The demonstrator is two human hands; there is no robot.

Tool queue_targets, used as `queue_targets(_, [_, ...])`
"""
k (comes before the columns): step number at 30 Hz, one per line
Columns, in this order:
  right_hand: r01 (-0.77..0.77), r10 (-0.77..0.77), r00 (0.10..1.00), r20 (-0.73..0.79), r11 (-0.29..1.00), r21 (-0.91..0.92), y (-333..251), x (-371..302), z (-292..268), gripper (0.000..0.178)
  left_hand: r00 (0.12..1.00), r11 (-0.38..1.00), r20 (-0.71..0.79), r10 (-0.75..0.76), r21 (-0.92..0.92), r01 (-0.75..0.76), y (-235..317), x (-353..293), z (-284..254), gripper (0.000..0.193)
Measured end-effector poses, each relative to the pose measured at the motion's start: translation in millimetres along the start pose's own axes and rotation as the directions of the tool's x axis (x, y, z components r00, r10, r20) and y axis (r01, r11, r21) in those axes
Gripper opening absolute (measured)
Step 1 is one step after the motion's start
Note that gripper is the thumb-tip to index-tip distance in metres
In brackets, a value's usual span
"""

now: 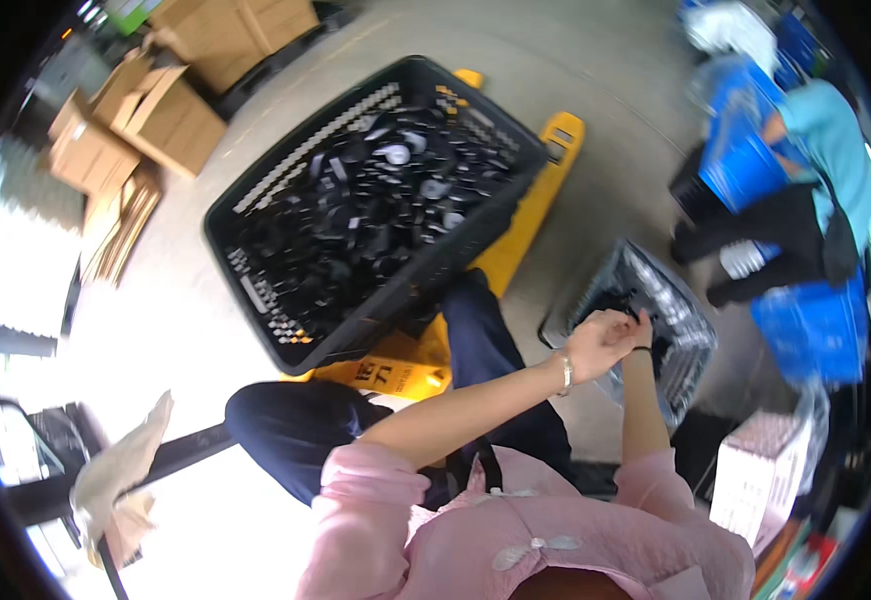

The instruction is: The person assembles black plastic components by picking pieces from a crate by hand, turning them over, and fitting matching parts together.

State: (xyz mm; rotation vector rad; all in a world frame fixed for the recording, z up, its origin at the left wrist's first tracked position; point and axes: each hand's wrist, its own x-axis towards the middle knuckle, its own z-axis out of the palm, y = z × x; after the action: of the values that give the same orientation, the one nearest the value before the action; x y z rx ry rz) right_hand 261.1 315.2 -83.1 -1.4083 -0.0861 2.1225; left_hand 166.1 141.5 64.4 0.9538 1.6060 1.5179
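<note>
My left hand (599, 343), with a bracelet at its wrist, is over a bin (691, 340) lined with clear plastic. Its fingers are curled; what they hold, if anything, is too small or blurred to make out. Close against it is my right hand (642, 332), a dark band round its wrist, its fingers mostly hidden behind the left. Dark pieces lie inside the lined bin. To the left, a large black crate (256, 175) is full of small black parts (356, 200), among them several round grey-white ones.
The crate rests on a yellow pallet jack (531, 215) in front of my knees. A person in a teal top (836, 140) bends over blue bins (816, 325) at the right. Cardboard boxes (171, 120) stand at the far left; a white box (756, 475) is at the near right.
</note>
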Motion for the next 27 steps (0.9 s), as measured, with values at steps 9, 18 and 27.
queue_targets(9, [0.874, 0.211, 0.201, 0.957, 0.403, -0.272, 141, -125, 242, 0.024, 0.733, 0.937, -0.643, -0.223, -0.348, -0.021, 20, -87, -272, 0.02])
queue_targets(18, [0.514, 0.215, 0.73, 0.649, -0.798, -0.314, 344, -72, 323, 0.063, 0.602, 0.595, -0.682, -0.415, -0.704, -0.387, -22, -144, -335, 0.018])
queue_targets(27, [0.634, 0.69, 0.471, 0.549, 0.168, -0.755, 271, -118, 317, 0.037, 0.636, 0.501, -0.544, -0.548, -0.822, -0.271, -17, -141, -330, 0.019])
